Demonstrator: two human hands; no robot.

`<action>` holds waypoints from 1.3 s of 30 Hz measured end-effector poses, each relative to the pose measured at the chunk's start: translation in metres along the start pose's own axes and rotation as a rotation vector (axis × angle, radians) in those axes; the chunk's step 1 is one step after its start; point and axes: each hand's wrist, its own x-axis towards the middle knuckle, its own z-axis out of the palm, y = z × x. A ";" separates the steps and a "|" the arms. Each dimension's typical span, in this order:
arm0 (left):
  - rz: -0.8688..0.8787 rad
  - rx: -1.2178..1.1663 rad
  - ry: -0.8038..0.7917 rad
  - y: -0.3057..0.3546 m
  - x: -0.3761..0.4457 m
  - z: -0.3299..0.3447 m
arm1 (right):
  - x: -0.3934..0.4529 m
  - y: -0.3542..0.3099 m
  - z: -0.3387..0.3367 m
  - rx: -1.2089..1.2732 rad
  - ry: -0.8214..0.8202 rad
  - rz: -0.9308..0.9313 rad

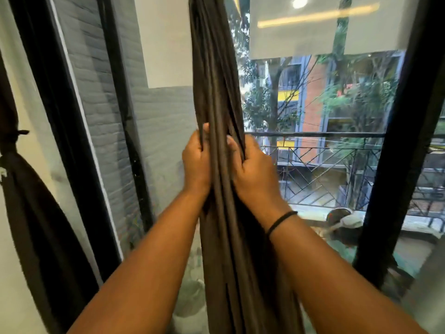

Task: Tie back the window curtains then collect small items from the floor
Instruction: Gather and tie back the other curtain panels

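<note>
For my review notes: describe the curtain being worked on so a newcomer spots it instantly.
At the window, the gathered dark curtain hangs mid-pane, gripped by the left hand and right hand. Unlike the tied curtain at far left, it is unknotted.

I see the gathered curtain (216, 92) hanging straight down the middle, splitting my working room into 2 sides. My left hand (196, 162) and right hand (252, 167) grip the bundle from either side, so the space right around it is taken. To the left, open room runs up to a black frame post (72, 141), with a second, tied curtain (31, 201) beyond it at the edge. To the right, the window glass (325, 153) closes off any reach outward, and another black post (395, 153) bounds that side.
</note>
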 end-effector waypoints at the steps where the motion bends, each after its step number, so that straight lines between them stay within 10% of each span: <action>1: 0.088 0.062 -0.003 -0.005 0.000 -0.011 | 0.002 0.008 -0.009 -0.084 0.007 -0.014; 17: 0.123 0.540 -0.077 -0.082 0.069 -0.032 | 0.042 0.062 0.007 -0.506 0.031 0.086; 25: 0.173 0.390 -0.034 -0.110 0.023 -0.005 | 0.004 0.111 0.052 -0.668 -0.277 0.298; 32: 0.689 0.521 -0.252 -0.089 -0.053 0.042 | -0.024 0.133 0.008 -1.044 -0.239 0.337; 39: 0.604 0.336 -0.567 -0.020 -0.100 0.132 | -0.031 0.144 -0.114 -1.260 -0.037 0.217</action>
